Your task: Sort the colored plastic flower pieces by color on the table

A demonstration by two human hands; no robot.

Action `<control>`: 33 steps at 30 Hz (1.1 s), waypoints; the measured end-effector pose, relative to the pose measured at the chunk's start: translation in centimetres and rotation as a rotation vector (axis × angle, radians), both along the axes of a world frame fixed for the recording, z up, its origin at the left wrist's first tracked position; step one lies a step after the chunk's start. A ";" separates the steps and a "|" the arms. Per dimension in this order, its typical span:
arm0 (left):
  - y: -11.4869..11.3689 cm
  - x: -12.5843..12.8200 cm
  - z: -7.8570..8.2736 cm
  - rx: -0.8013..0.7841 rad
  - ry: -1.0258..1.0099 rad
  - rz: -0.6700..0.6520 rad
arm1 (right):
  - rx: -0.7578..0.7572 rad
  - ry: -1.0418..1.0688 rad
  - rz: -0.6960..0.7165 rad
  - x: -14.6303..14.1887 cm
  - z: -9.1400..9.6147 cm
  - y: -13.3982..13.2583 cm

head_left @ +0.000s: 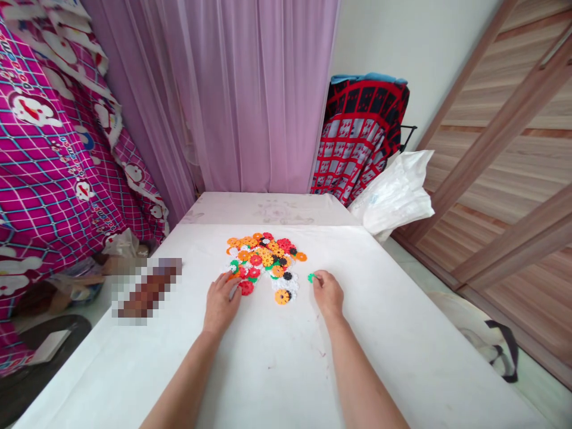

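A green notched plastic disc (311,277) is pinched between the thumb and fingers of my right hand (328,293), just right of the pile. My left hand (222,302) rests at the pile's near left edge. Its fingers are apart and reach over a few discs, close to a red disc (246,288). The pile of flower-shaped discs (267,259) mixes orange, red, green, black and white pieces, many overlapping. Nearest me, an orange disc (282,297) lies against white discs (286,283). What lies under my left fingertips is partly hidden.
The white-covered table (277,369) runs toward a purple curtain (268,95). A blurred-out patch (149,292) covers something at its left edge. At the far right stands a white plastic bag (395,190). A round pale bag with dark handles (473,333) is on the floor at right.
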State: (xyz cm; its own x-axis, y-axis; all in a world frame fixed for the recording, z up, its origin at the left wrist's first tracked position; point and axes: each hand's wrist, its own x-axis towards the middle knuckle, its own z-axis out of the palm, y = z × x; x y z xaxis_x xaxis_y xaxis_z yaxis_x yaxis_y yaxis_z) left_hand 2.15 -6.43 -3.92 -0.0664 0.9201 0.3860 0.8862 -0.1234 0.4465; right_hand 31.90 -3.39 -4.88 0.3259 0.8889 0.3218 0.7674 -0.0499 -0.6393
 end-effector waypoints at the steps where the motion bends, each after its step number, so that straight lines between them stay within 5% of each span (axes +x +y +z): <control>1: 0.0 0.0 -0.1 0.008 -0.008 -0.001 | -0.021 -0.011 -0.005 0.0 0.1 0.0; 15: 0.0 0.1 0.0 0.019 0.022 -0.020 | -0.157 -0.097 -0.050 -0.7 1.2 0.1; 33: 0.3 0.4 0.0 0.022 0.046 0.013 | -0.098 -0.109 0.001 -0.6 1.2 -0.5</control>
